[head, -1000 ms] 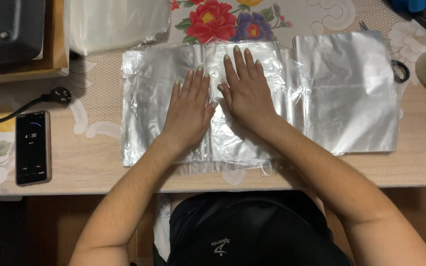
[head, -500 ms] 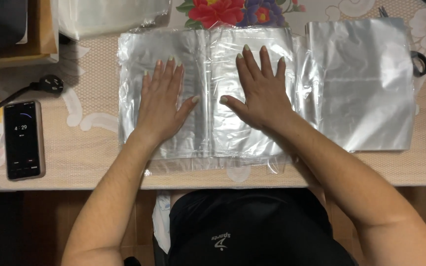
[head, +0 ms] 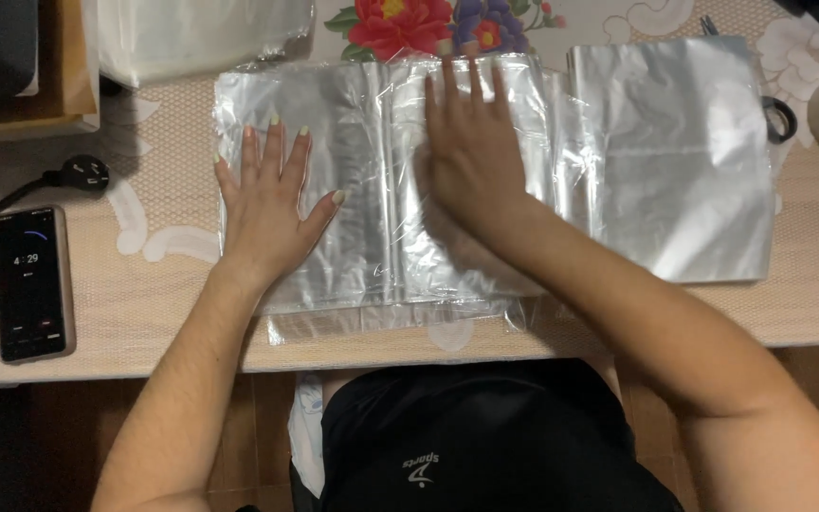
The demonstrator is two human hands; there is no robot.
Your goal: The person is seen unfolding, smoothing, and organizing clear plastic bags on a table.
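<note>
Hands lie flat on silver foil bags spread over the table: the left hand [head: 272, 204], fingers splayed wide and thumb out to the right, presses the left part of the near bag stack [head: 372, 190], and the right hand [head: 471, 156], open with fingers close together and pointing away from the body, presses its middle. Neither hand grips anything; both palms are down on the clear wrap over the foil. The stack sits directly under both hands, its long axis running left to right along the table edge, its near edge just short of that edge. A second foil bag [head: 684, 161] lies just beside it to the right, overlapping slightly, nearer the right hand. Farther out, a phone [head: 32, 283] with a lit screen lies well left of the left hand, a black plug [head: 82, 173] above it. A clear bag pile [head: 201, 33] rests at the far side on the floral tablecloth [head: 808, 284].
</note>
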